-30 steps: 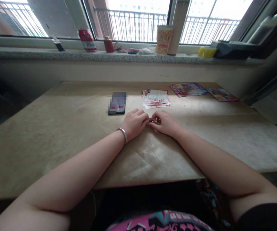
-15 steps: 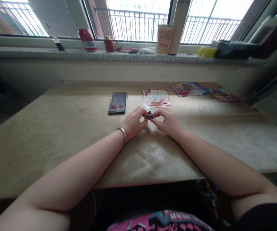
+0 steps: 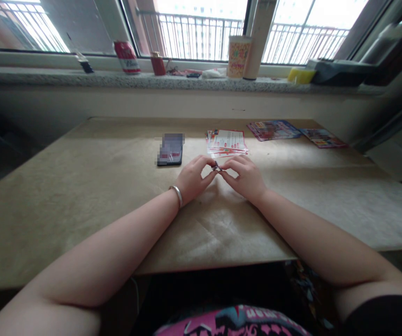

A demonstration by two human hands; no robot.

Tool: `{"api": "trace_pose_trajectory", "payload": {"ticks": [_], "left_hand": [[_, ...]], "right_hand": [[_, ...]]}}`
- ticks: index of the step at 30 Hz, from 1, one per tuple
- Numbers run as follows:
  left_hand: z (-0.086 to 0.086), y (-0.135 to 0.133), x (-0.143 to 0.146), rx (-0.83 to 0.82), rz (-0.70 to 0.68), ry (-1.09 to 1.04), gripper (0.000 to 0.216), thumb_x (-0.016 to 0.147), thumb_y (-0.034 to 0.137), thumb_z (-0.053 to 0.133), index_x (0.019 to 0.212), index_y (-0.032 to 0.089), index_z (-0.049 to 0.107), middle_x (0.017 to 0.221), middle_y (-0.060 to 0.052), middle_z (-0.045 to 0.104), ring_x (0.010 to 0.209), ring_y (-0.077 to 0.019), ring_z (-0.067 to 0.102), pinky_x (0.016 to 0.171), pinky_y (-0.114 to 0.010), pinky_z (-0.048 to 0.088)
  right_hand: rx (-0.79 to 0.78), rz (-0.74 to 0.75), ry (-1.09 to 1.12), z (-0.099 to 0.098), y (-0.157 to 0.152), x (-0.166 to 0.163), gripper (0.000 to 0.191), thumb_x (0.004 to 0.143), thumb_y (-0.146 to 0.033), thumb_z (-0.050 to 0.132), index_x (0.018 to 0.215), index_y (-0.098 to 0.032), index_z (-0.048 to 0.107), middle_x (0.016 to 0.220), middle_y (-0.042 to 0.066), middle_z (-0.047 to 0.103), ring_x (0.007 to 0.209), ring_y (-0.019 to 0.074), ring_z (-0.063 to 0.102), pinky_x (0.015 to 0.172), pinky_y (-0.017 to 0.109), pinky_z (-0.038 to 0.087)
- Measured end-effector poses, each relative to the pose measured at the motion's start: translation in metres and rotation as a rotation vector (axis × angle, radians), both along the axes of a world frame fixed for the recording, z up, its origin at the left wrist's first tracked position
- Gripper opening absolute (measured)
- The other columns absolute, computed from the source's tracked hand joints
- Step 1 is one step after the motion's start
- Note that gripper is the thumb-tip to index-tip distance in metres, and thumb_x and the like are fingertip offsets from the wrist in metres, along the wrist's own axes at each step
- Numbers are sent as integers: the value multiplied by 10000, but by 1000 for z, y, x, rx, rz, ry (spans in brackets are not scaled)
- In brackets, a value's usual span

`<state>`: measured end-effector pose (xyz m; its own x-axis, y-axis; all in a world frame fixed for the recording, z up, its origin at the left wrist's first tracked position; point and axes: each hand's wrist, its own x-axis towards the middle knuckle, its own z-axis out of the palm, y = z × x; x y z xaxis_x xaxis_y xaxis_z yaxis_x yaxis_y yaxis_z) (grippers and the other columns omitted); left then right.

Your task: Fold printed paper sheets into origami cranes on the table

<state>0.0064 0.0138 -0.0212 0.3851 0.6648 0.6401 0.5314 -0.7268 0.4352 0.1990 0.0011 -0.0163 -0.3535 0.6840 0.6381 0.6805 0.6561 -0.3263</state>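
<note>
A small dark folded piece, perhaps paper (image 3: 215,166), is pinched between both hands above the table; its exact kind is too small to make out. My left hand (image 3: 193,178), with a silver bangle (image 3: 177,195) at the wrist, grips its left side with thumb and fingertips. From the other side, my right hand (image 3: 245,175) pinches it in the same way. Just beyond the hands lies a stack of printed white sheets with red edges (image 3: 229,140). A dark phone (image 3: 171,150) lies to the left of them.
Colourful printed cards (image 3: 274,129) lie at the table's back right, with another pile (image 3: 322,138) beside them. On the stone windowsill (image 3: 110,80) stand a red-and-white can (image 3: 127,58), a red bottle (image 3: 158,64), a patterned paper cup (image 3: 238,57) and a yellow object (image 3: 301,75).
The dark piece shows less of its surface now, looking flatter and smaller between the fingertips. Both hands have shifted only slightly, with the fingers closer together.
</note>
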Motion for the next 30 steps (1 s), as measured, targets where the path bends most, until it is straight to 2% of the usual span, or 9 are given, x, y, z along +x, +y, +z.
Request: {"api": "trace_pose_trajectory", "payload": {"ticks": [5, 11, 15, 17, 20, 23, 26, 30], "left_hand": [[-1, 2, 1, -2, -35, -23, 36, 859, 216, 553, 836, 188, 552, 911, -29, 627, 893, -148, 597, 835, -288, 493], [-4, 2, 2, -29, -32, -68, 91, 786, 146, 561, 737, 188, 497, 879, -24, 619, 854, -135, 590, 815, -281, 513], [-8, 4, 3, -163, -86, -196, 110, 765, 171, 577, 712, 181, 480, 870, -30, 611, 813, -129, 605, 752, -273, 553], [-10, 6, 4, -254, -102, -275, 104, 752, 182, 591, 728, 177, 490, 880, -32, 620, 819, -132, 629, 783, -296, 568], [-11, 7, 5, -436, -145, -379, 126, 751, 211, 618, 801, 173, 509, 844, -24, 644, 823, -142, 667, 826, -327, 572], [-12, 7, 5, -587, -236, -474, 239, 744, 261, 677, 887, 169, 509, 833, -29, 673, 820, -154, 692, 805, -320, 578], [-12, 6, 5, -637, -258, -508, 282, 742, 316, 716, 890, 160, 533, 867, -50, 699, 839, -166, 704, 820, -329, 578], [-12, 5, 4, -608, -240, -498, 284, 752, 365, 721, 871, 154, 573, 878, -55, 716, 832, -177, 711, 828, -345, 580]], "right_hand": [[18, 15, -76, 1, -1, 0, 167, 904, -331, 541, 859, -250, 680, 924, 44, 682, 905, 210, 566, 842, 353, 450], [60, 19, -60, 5, -6, -3, 157, 910, -293, 522, 881, -245, 669, 920, 38, 695, 920, 202, 566, 879, 344, 439], [73, 1, -12, 3, -3, -2, 94, 877, -263, 556, 865, -232, 644, 894, 36, 690, 913, 206, 566, 878, 344, 440], [53, -2, -1, 1, 0, -1, 72, 863, -252, 569, 847, -235, 637, 892, 37, 683, 920, 209, 565, 876, 347, 441], [23, 13, -7, -1, 4, 1, 91, 874, -247, 554, 838, -245, 638, 892, 34, 678, 925, 209, 563, 872, 353, 439], [39, 42, -38, 0, 4, 1, 134, 907, -271, 523, 875, -242, 649, 905, 41, 682, 922, 209, 558, 870, 355, 434], [34, 52, -72, 1, 3, 0, 147, 917, -278, 514, 882, -236, 650, 898, 46, 679, 905, 210, 554, 861, 357, 430], [-9, 25, -17, 0, 3, -1, 93, 887, -270, 559, 832, -233, 625, 879, 45, 658, 908, 210, 557, 851, 357, 438]]}}
